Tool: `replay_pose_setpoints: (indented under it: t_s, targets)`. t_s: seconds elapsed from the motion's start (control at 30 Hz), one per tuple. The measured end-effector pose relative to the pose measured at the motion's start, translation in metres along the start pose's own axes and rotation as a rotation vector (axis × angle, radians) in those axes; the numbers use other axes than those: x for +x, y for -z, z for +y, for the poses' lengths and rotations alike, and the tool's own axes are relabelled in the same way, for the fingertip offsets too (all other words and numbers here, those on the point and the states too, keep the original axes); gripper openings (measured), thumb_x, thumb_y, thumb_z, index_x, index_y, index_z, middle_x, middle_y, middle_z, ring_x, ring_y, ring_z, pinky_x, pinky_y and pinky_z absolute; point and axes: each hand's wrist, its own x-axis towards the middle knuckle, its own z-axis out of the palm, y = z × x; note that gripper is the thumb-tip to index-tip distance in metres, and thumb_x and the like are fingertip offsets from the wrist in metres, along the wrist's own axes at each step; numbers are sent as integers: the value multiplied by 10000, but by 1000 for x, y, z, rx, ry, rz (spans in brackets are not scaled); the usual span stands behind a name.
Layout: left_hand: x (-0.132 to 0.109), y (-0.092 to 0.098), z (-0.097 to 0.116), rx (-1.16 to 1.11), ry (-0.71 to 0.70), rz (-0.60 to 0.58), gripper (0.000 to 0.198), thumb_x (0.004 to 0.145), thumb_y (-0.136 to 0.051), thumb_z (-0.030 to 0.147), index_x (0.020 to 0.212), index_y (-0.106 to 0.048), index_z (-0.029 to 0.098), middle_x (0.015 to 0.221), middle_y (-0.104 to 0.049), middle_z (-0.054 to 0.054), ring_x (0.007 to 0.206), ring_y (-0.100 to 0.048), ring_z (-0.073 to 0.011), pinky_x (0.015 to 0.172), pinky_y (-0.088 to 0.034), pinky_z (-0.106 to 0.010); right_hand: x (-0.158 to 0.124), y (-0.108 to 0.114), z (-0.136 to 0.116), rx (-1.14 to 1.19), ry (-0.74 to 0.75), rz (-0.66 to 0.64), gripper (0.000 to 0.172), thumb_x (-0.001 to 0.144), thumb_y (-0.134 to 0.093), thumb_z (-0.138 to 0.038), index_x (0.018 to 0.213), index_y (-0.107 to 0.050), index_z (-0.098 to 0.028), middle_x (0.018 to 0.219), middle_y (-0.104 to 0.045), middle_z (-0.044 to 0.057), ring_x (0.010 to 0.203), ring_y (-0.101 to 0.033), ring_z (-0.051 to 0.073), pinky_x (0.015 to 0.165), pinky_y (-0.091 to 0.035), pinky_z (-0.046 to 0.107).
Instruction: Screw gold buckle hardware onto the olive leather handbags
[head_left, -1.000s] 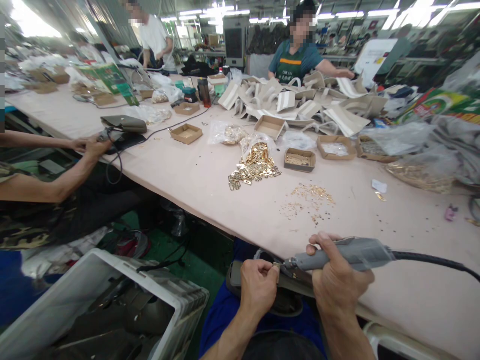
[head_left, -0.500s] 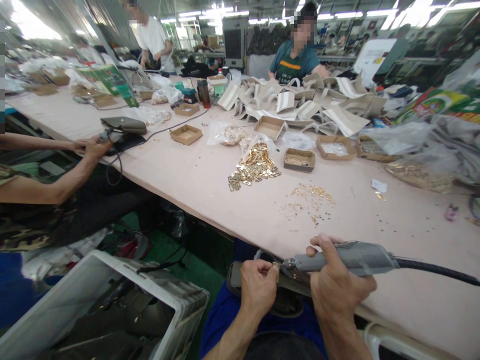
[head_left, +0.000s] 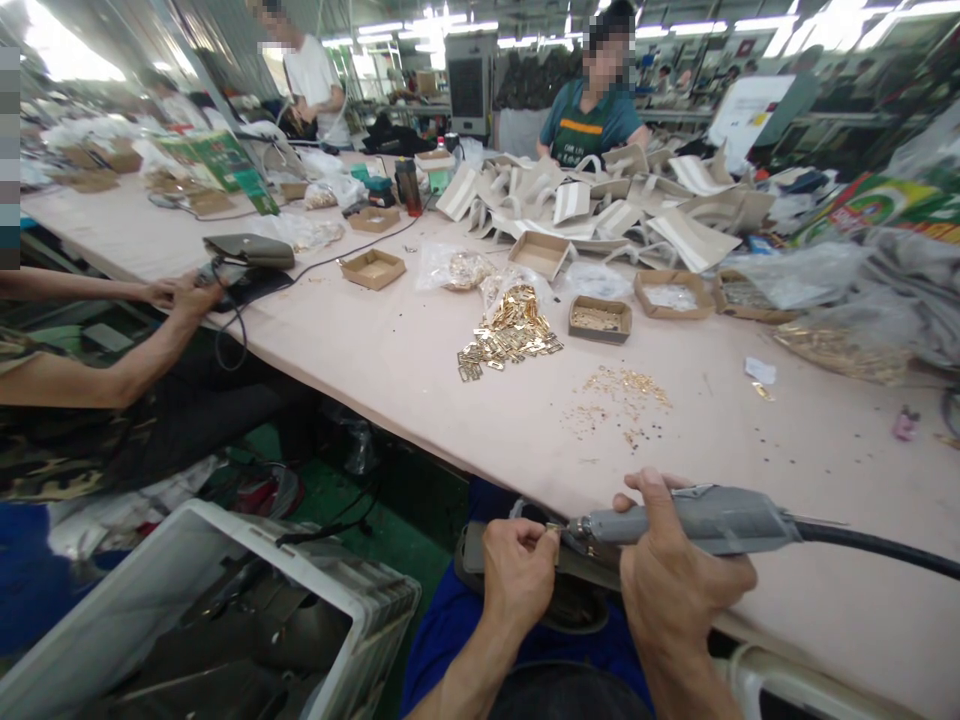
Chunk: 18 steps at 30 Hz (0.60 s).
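My right hand (head_left: 679,580) is wrapped round a grey corded power screwdriver (head_left: 705,520), whose tip points left. At that tip my left hand (head_left: 517,572) pinches a small gold metal fitting (head_left: 553,527) against a dark grey bag piece (head_left: 570,585) that lies over the table's near edge and my lap. Both hands are closed. Straight ahead on the pink table (head_left: 420,380) lie scattered tiny gold screws (head_left: 622,395) and a heap of gold buckle plates (head_left: 510,330).
Small cardboard boxes (head_left: 599,319) and plastic bags of hardware stand mid-table, beige bag panels (head_left: 600,205) behind them. A co-worker's arms (head_left: 112,350) work on a grey bag at left. Another person in a green apron stands across. A white crate (head_left: 225,610) sits at lower left.
The screwdriver and my right hand have drifted slightly down and to the right. My left hand keeps its pinch at the tip. The co-worker's hands stay on their bag.
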Motion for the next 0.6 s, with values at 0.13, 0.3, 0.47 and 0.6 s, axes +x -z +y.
replay_pose_setpoints:
  t_s: [0.13, 0.3, 0.47, 0.6]
  targets:
    - [2, 0, -5, -31, 4, -20, 230, 744, -633, 263, 575, -743, 152, 555, -683, -38, 555, -623, -203, 533, -390, -281, -1, 2, -5, -22, 9, -107, 362, 681, -934, -310, 873, -680, -137, 852, -715, 82, 580, -637, 163, 489, -568, 301]
    - [3, -3, -14, -63, 14, -71, 175, 718, -629, 210, 615, -753, 144, 582, -694, -43, 566, -624, -199, 516, -378, -272, -5, 1, -15, -53, 56, -257, 363, 710, -910, -381, 819, -657, -145, 760, -685, 62, 533, -610, 165, 490, -557, 333]
    - [1, -4, -11, -86, 28, -89, 166, 693, -606, 163, 581, -726, 141, 572, -680, -43, 552, -600, -188, 527, -379, -275, -5, 3, -9, -142, 141, -374, 321, 725, -905, -338, 802, -666, -138, 728, -691, 52, 530, -629, 165, 535, -562, 332]
    - [-1, -3, -6, -107, 13, -101, 167, 693, -597, 156, 572, -711, 144, 553, -656, -31, 512, -563, -172, 513, -350, -275, -1, 8, -5, -177, 118, -615, 302, 738, -890, -343, 833, -683, -146, 645, -674, 22, 521, -657, 188, 519, -559, 323]
